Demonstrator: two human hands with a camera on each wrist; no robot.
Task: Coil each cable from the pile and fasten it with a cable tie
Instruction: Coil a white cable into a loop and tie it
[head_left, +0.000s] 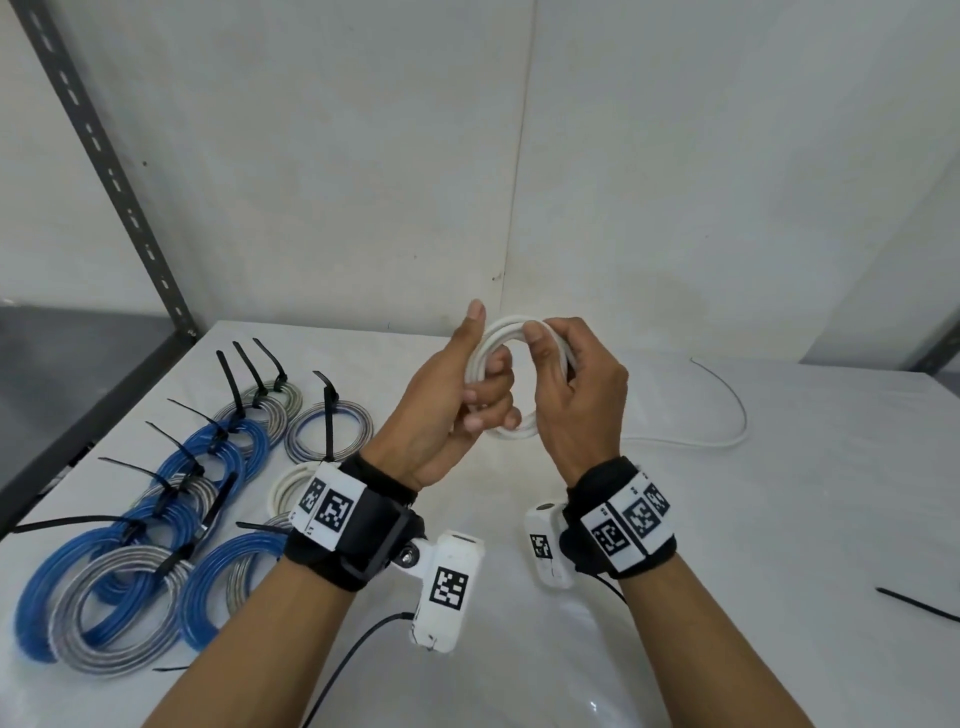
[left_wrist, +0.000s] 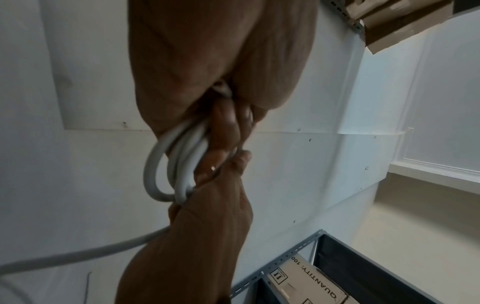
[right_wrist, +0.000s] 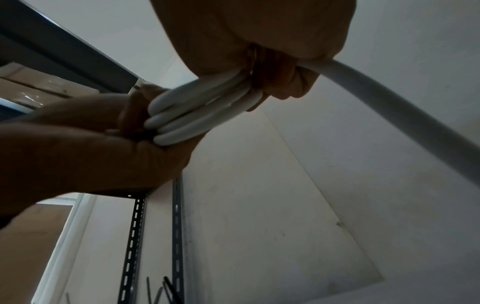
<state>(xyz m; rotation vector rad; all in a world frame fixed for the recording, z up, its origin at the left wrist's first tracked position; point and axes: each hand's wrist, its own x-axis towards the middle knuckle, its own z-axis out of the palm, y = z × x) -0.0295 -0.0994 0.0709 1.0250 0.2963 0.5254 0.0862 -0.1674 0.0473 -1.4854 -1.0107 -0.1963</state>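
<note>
A white cable (head_left: 506, 332) is wound into a small coil held upright above the table (head_left: 779, 519). My left hand (head_left: 470, 387) grips the coil's left side, fingers curled through the loop and thumb pointing up. My right hand (head_left: 566, 374) grips the right side, fingertips on top of the turns. The coil's turns (right_wrist: 187, 117) lie side by side between both hands, and also show in the left wrist view (left_wrist: 182, 164). The loose tail (head_left: 727, 410) trails right across the table. One black cable tie (head_left: 919, 605) lies at the right edge.
Several tied coils of blue cable (head_left: 223, 457) and grey cable (head_left: 109, 608), black ties sticking up, lie at the left of the table. A tied white coil (head_left: 283, 486) sits behind my left wrist. A grey metal shelf post (head_left: 104, 156) rises at the far left.
</note>
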